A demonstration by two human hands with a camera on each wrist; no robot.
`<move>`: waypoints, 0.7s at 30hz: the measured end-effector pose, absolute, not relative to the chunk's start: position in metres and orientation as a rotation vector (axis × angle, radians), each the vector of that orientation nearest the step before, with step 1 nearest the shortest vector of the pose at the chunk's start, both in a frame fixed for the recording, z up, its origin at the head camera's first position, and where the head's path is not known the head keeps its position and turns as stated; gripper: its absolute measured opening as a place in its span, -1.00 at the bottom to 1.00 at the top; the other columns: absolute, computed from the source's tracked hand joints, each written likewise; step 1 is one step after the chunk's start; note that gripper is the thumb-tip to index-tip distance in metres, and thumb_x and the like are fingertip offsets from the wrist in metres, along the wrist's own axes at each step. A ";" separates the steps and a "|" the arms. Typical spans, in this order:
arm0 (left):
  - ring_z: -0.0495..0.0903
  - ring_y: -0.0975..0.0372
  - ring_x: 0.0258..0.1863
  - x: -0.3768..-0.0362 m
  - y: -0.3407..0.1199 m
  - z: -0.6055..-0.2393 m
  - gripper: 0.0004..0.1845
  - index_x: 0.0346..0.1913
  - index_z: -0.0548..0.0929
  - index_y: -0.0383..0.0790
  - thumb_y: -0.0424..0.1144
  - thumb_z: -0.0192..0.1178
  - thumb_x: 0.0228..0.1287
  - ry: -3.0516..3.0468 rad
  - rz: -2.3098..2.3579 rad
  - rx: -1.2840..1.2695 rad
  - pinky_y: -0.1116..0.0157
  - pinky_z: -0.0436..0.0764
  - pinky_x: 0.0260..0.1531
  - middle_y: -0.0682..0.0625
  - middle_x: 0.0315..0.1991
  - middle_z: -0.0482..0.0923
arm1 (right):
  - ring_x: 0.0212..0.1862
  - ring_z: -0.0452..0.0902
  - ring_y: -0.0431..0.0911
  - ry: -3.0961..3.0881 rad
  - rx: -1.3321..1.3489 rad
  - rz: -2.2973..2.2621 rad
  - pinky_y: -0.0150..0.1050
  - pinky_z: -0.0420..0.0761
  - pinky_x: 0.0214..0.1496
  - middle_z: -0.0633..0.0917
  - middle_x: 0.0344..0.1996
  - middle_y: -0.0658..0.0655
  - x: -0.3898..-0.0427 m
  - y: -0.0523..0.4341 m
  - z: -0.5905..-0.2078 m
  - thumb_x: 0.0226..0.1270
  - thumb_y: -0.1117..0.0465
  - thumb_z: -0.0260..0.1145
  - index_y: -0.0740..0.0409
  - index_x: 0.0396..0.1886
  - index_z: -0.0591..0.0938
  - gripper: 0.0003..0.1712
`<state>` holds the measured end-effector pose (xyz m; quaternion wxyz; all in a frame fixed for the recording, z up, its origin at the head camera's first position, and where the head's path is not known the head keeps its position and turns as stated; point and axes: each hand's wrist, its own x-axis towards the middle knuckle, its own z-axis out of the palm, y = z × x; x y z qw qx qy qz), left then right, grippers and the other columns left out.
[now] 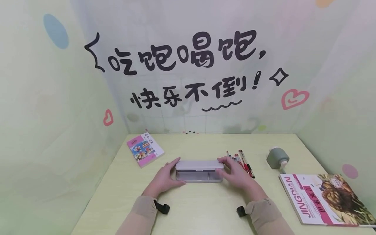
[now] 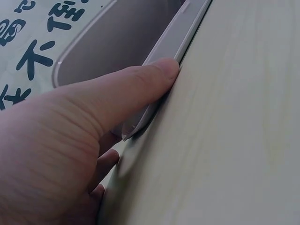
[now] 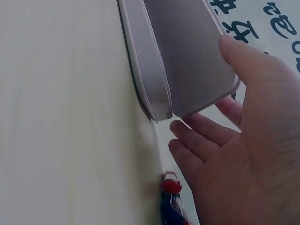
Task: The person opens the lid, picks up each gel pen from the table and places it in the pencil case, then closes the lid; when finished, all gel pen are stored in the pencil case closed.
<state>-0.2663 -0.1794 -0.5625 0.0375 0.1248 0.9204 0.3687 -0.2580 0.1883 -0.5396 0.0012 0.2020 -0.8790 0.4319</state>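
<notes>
A pale lilac pencil case [image 1: 198,165] stands on the table in front of me, its hinged lid raised and its long side toward me. Bare compartments with a divider show inside in the head view. My left hand [image 1: 162,179] holds the left end of the case, with the thumb [image 2: 157,77] on the front rim and the other fingers behind the end. At the other end, my right hand [image 1: 236,175] grips the raised lid [image 3: 192,61], thumb on its edge and a finger behind it; the remaining fingers curl below the lid's corner.
Several pens [image 1: 243,163] lie just behind the right hand. Farther right are a grey-green bottle [image 1: 276,158] and a large magazine [image 1: 326,199]. A small pink booklet [image 1: 145,149] lies at the back left. Printed walls [image 1: 188,120] enclose the table [image 1: 199,209].
</notes>
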 end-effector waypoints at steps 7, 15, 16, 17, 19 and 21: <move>0.20 -0.38 0.71 -0.269 -0.181 -0.565 0.39 0.79 0.11 0.32 0.24 0.76 -0.08 2.836 1.144 0.427 -0.37 0.23 0.70 -0.11 0.69 0.38 | 0.59 0.52 0.26 -2.525 0.264 1.727 -0.03 0.65 0.55 0.74 0.37 0.26 -0.266 0.168 -0.543 0.61 -0.03 0.43 0.23 0.00 0.39 -0.50; 0.25 -0.12 0.75 -0.269 -0.181 -0.562 0.50 0.84 -0.02 0.04 0.22 0.75 -0.06 2.812 1.188 0.452 -0.20 0.06 0.82 0.01 0.64 0.48 | 0.47 0.64 0.26 -2.316 -0.010 1.784 0.19 0.58 0.64 0.75 0.30 0.38 -0.271 0.143 -0.538 0.69 -0.06 0.32 0.23 0.18 0.50 -0.54; 0.25 -0.11 0.75 -0.269 -0.181 -0.562 0.50 0.84 -0.04 0.02 0.21 0.75 -0.05 2.807 1.194 0.457 -0.19 0.05 0.82 0.03 0.63 0.49 | 0.47 0.64 0.27 -2.312 -0.013 1.783 0.20 0.57 0.64 0.74 0.33 0.40 -0.272 0.141 -0.537 0.71 -0.06 0.30 0.24 0.23 0.50 -0.53; 0.24 -0.10 0.75 -0.270 -0.181 -0.561 0.51 0.84 -0.05 0.00 0.20 0.75 -0.05 2.804 1.196 0.461 -0.18 0.04 0.83 0.05 0.63 0.50 | 0.48 0.63 0.28 -2.311 -0.006 1.784 0.21 0.57 0.64 0.71 0.36 0.42 -0.272 0.140 -0.537 0.73 -0.05 0.28 0.26 0.27 0.48 -0.51; 0.22 -0.10 0.76 -0.269 -0.181 -0.561 0.51 0.84 -0.06 -0.02 0.20 0.75 -0.04 2.799 1.192 0.464 -0.19 0.05 0.82 0.09 0.62 0.51 | 0.50 0.60 0.30 -2.324 0.005 1.788 0.23 0.55 0.65 0.66 0.42 0.45 -0.273 0.139 -0.537 0.75 -0.04 0.25 0.28 0.37 0.45 -0.46; 0.20 -0.12 0.77 -0.269 -0.182 -0.560 0.51 0.84 -0.05 -0.04 0.20 0.75 -0.04 2.798 1.185 0.460 -0.21 0.07 0.82 0.12 0.62 0.50 | 0.54 0.55 0.31 -2.350 0.019 1.794 0.24 0.52 0.67 0.59 0.49 0.46 -0.273 0.138 -0.536 0.76 -0.05 0.22 0.28 0.48 0.40 -0.39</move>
